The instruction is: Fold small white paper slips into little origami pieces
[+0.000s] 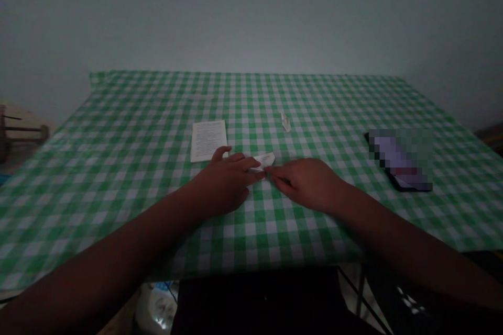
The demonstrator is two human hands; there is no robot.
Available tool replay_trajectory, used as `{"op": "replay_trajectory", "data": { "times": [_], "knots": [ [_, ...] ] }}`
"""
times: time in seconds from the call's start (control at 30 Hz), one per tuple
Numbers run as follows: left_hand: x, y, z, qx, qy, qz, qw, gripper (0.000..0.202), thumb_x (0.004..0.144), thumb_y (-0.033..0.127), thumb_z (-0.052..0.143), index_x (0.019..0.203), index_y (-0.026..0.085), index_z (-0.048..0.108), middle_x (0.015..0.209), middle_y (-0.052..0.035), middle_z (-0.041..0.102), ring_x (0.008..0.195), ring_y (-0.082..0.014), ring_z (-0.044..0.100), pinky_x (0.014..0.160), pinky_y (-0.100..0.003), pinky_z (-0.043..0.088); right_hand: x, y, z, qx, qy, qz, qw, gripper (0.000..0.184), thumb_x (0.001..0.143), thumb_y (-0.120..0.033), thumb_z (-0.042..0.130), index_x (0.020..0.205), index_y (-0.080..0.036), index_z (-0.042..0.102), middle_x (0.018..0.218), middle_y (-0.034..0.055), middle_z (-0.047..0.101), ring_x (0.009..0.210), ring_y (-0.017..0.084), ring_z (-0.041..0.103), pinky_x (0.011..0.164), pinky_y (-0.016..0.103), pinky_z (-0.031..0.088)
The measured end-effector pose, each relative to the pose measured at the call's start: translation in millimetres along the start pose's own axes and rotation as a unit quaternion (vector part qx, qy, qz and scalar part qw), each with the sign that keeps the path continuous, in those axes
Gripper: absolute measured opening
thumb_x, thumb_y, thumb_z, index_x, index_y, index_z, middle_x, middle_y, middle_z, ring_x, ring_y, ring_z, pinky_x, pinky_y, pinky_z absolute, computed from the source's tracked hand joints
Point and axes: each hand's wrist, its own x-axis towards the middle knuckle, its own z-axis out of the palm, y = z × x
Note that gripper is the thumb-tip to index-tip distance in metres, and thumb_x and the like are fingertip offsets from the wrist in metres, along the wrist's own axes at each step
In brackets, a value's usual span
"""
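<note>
Pale grey wall (251, 15) rises behind a worktop (334, 99) covered by a green-and-white gingham cloth (98, 178), and the person sits at its near edge with both arms stretched forward. Beyond the far-left corner stands a low wooden frame (23, 130), too dim to name more closely, while a white patterned plastic bag (157, 306) shows on the floor below the near edge. Left of centre, a printed sheet of paper (208, 140) lies flat on the cloth, just beyond the left hand (223, 180). That hand rests low with its thumb raised and its fingers reaching right, meeting the end of a folded white paper (263, 160) near the middle of the worktop; I cannot tell whether they grip it. The right hand (304, 183) comes in from the other side, its fingertips together on the paper's right end, so the two hands nearly touch. Farther back, well apart from both, lies a small folded paper scrap (285, 122). Toward the right edge, a black smartphone (398, 161) lies at a slant, its screen pixelated and unreadable.
</note>
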Motion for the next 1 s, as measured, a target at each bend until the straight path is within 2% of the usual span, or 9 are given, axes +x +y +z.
{"op": "replay_trajectory", "data": {
  "times": [0.17,0.3,0.47,0.53,0.6,0.63,0.77,0.87,1.0],
  "knots": [
    [-2,2,-2.3,0.006,-0.013,-0.003,1.0,0.05,0.087,0.014,0.052,0.135,0.027,0.06,0.145,-0.0057,0.058,0.126,-0.029,0.054,0.113,-0.061,0.023,-2,-2,3,-0.095,-0.018,0.064,0.993,0.048,0.105,-0.04,0.031,0.143,-0.03,0.058,0.091,0.0102,0.078,0.078,0.03,0.073,0.059,0.034,0.044],
    [-2,1,-1.2,0.003,-0.008,0.001,1.0,0.051,0.086,0.013,0.052,0.135,0.027,0.06,0.146,-0.0054,0.057,0.127,-0.0289,0.054,0.113,-0.063,0.021,3,6,1,-0.104,-0.012,0.113,0.988,0.048,0.105,-0.041,0.029,0.142,-0.032,0.058,0.094,0.0103,0.078,0.079,0.031,0.073,0.061,0.036,0.047],
    [-2,-1,0.3,-0.016,0.008,0.004,1.0,0.048,0.087,0.015,0.054,0.133,0.027,0.06,0.144,-0.0064,0.058,0.126,-0.0285,0.055,0.113,-0.062,0.023,8,12,3,-0.056,0.046,0.133,0.989,0.044,0.103,-0.032,0.033,0.128,-0.02,0.067,0.097,0.0121,0.077,0.081,0.029,0.072,0.067,0.039,0.051],
    [-1,-5,2.6,-0.03,0.016,0.011,0.999,0.044,0.089,0.02,0.056,0.132,0.028,0.061,0.143,-0.0058,0.059,0.127,-0.0289,0.054,0.112,-0.06,0.025,10,15,7,-0.011,0.113,0.112,0.987,0.045,0.103,-0.028,0.035,0.139,-0.015,0.058,0.107,0.0143,0.075,0.091,0.028,0.07,0.076,0.04,0.053],
    [-1,-11,6.5,-0.051,0.019,0.02,0.998,0.038,0.092,0.025,0.059,0.13,0.029,0.063,0.143,-0.0042,0.059,0.131,-0.0288,0.051,0.112,-0.058,0.026,11,18,13,0.04,0.169,0.05,0.984,0.049,0.102,-0.023,0.038,0.147,-0.009,0.047,0.116,0.0165,0.072,0.102,0.027,0.067,0.088,0.042,0.054],
    [0,-14,8.7,-0.063,0.022,0.025,0.997,0.036,0.093,0.027,0.059,0.128,0.03,0.063,0.143,-0.0038,0.06,0.132,-0.0278,0.052,0.113,-0.057,0.025,11,18,16,0.062,0.18,0.006,0.982,0.048,0.1,-0.02,0.039,0.146,-0.007,0.048,0.118,0.0166,0.071,0.106,0.026,0.066,0.092,0.042,0.053],
    [1,-24,14.4,-0.085,0.023,0.014,0.996,0.032,0.096,0.025,0.059,0.128,0.025,0.062,0.139,-0.005,0.064,0.129,-0.0233,0.056,0.115,-0.055,0.022,12,17,23,0.096,0.147,-0.135,0.975,0.033,0.096,-0.012,0.046,0.121,-0.013,0.068,0.114,0.0115,0.072,0.107,0.023,0.064,0.099,0.041,0.051],
    [3,-23,11.0,-0.066,0.021,0.023,0.997,0.027,0.096,0.023,0.058,0.122,0.022,0.064,0.135,-0.0054,0.067,0.126,-0.0228,0.059,0.116,-0.054,0.02,10,12,20,0.069,0.111,-0.138,0.982,0.029,0.096,-0.01,0.048,0.111,-0.012,0.072,0.111,0.0119,0.073,0.106,0.024,0.064,0.098,0.041,0.051],
    [5,-17,1.2,-0.022,0.02,0.058,0.998,0.02,0.094,0.02,0.058,0.111,0.021,0.068,0.126,-0.0046,0.071,0.116,-0.023,0.064,0.117,-0.054,0.018,6,4,14,0.01,0.079,-0.119,0.99,0.03,0.096,-0.012,0.05,0.117,-0.014,0.072,0.114,0.0131,0.072,0.108,0.026,0.064,0.096,0.044,0.05]
  ]
}}
